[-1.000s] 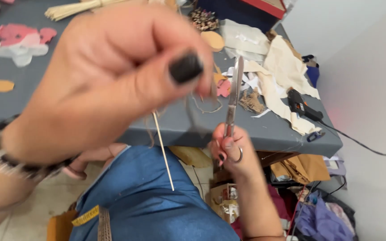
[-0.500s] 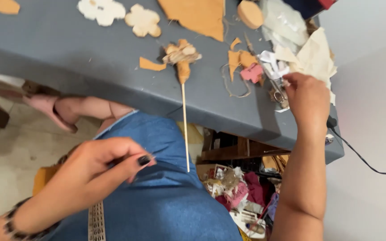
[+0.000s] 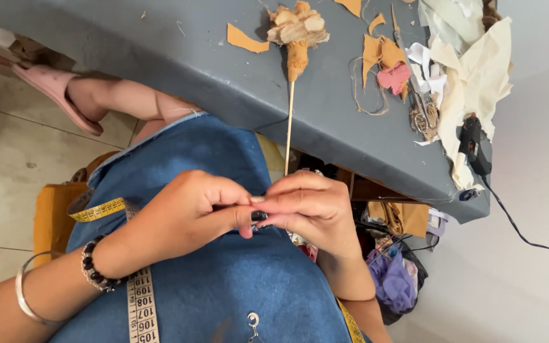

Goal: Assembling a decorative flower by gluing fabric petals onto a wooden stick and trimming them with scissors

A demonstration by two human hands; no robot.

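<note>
1. Over my lap, above the blue denim (image 3: 223, 286), my left hand (image 3: 179, 219) and right hand (image 3: 312, 213) meet fingertip to fingertip.
2. Both hands are closed, not spread. Thumbs and forefingers are pressed together on a small pale bit (image 3: 258, 199) between them. It is mostly hidden and too small for me to tell what it is.
3. I judge this to be fine finger work, such as rolling, threading or pinching something tiny. The larger piece is not in my hands.
4. That piece, a fabric flower (image 3: 297, 28) on a thin wooden stick (image 3: 289, 121), lies on the grey table (image 3: 192, 70). The stick overhangs the table edge and points down at my right hand. I cannot tell whether it touches my knuckles.
5. Whatever comes next calls for a light, steady pinch so the bit does not slip into my lap.
6. Near at hand are scissors (image 3: 424, 114) and a glue gun (image 3: 471, 143) at the table's right end. A yellow tape measure (image 3: 96, 209) is draped across me.
</note>
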